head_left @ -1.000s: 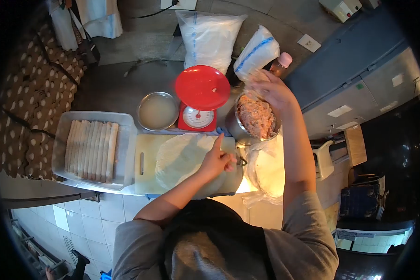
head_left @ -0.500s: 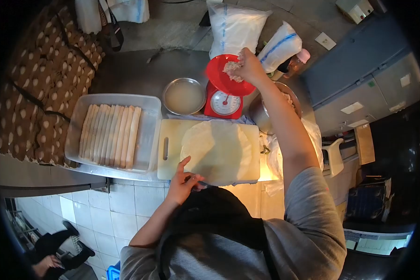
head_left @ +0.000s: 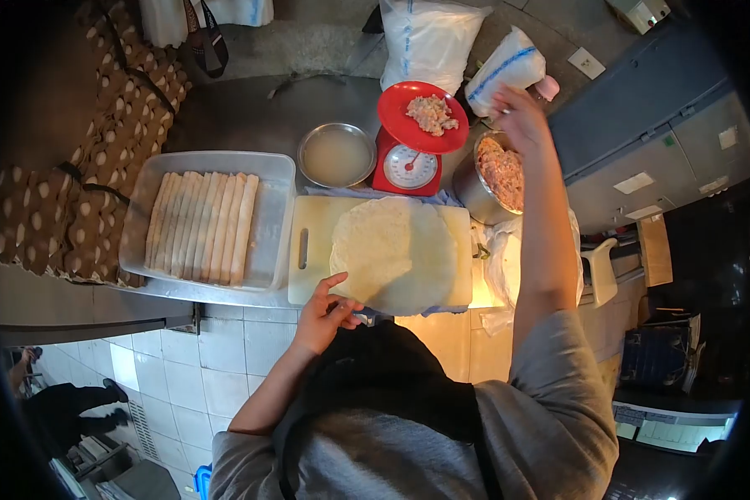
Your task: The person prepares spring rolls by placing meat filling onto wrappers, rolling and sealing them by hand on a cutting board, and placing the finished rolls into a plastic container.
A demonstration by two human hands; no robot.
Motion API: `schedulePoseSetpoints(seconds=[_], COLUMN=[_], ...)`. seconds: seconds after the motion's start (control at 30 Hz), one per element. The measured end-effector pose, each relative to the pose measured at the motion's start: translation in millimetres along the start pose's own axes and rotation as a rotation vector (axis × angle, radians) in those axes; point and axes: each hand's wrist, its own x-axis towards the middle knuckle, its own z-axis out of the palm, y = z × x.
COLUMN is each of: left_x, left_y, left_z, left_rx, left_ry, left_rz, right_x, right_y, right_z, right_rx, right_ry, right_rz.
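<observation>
A thin round wrapper sheet (head_left: 392, 250) lies on the cutting board (head_left: 302, 287). At the wrapper's lower left edge my left hand (head_left: 323, 317) is open, its fingers apart and nothing in them. My right hand (head_left: 521, 123) hovers beside the metal pot, its fingers loosely spread and slightly blurred, with no food visible in it. Ground filling (head_left: 502, 171) fills the pot (head_left: 473, 193). A clump of the same filling (head_left: 432, 114) rests on the red pan (head_left: 396, 125) of a kitchen scale (head_left: 411, 168).
A plastic tub (head_left: 275, 221) at the left holds several rolled wrappers (head_left: 200, 225). Behind the board stands a metal bowl of cloudy liquid (head_left: 337, 156). Stacked egg trays (head_left: 83, 192) line the far left; white bags (head_left: 432, 42) stand at the back. Another person's legs (head_left: 75, 408) show lower left.
My right hand has let go of the filling on the scale pan and moved right, towards the pot. My left hand has hardly moved; the whole view has shifted slightly.
</observation>
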Motion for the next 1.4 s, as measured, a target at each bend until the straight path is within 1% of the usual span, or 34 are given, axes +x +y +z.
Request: schedulePoseSetpoints(seconds=[0.07,0.13,0.23,0.33,0.37,0.43,0.53,0.57,0.63,0.7,0.77,0.87,0.9,1.0,1.03,1.13,1.23,1.33,1.4], left_x=[-1,1,2,4,4,5,4,4,2,1,-4,-10,-12,-18,-20,-21,-21,-18,-17], left_y=[-2,-7,-12,-13,-14,-13,-12,-12,-14,-18,-19,-17,-19,-24,-26,-32,-32,-31,-26], left_z=[1,1,3,6,7,8,8,8,6,4,4,1,-2,-7,-8,-11,-12,-9,-5], left_rx=[-0.019,-0.034,-0.011,0.014,0.02,0.032,0.052,0.051,0.051,0.032,0.021,0.007,-0.004,-0.012,-0.009,-0.034,-0.034,-0.041,-0.037], left_ry=[-0.023,-0.059,-0.111,-0.13,-0.137,-0.15,-0.152,-0.141,-0.119,-0.11,-0.095,-0.066,-0.055,-0.01,0.006,0.012,0.011,-0.007,-0.021], left_rz=[-0.01,-0.023,-0.03,-0.045,-0.046,-0.041,-0.018,-0.021,-0.025,-0.035,-0.035,-0.012,-0.005,0.003,0.002,0.005,0.01,-0.008,-0.017], right_x=[-19,-46,-75,-81,-83,-84,-63,-49,-24,-21,3,10,4,-4,-8,-3,3,-1,1], right_y=[1,20,51,42,41,23,31,31,29,15,39,55,61,78,82,98,103,94,94], right_z=[-52,-93,-127,-134,-133,-97,-108,-107,-73,-2,13,46,55,77,85,76,63,48,38], right_rx=[0.233,0.304,-0.263,-0.624,-0.873,-1.373,-2.102,-1.973,-1.714,-1.568,-1.16,-1.482,-1.386,-1.402,-1.41,-1.433,-1.291,-1.2,-1.09], right_ry=[0.106,0.149,0.486,0.441,0.438,0.412,0.231,0.242,0.261,0.07,-0.033,0.022,0.067,0.239,0.302,0.315,0.365,0.268,0.216], right_rz=[-0.06,-0.059,0.168,0.211,0.239,0.287,-0.346,-0.289,-0.182,-0.186,-0.115,-0.05,-0.077,-0.107,-0.159,-0.246,-0.374,-0.157,-0.151])
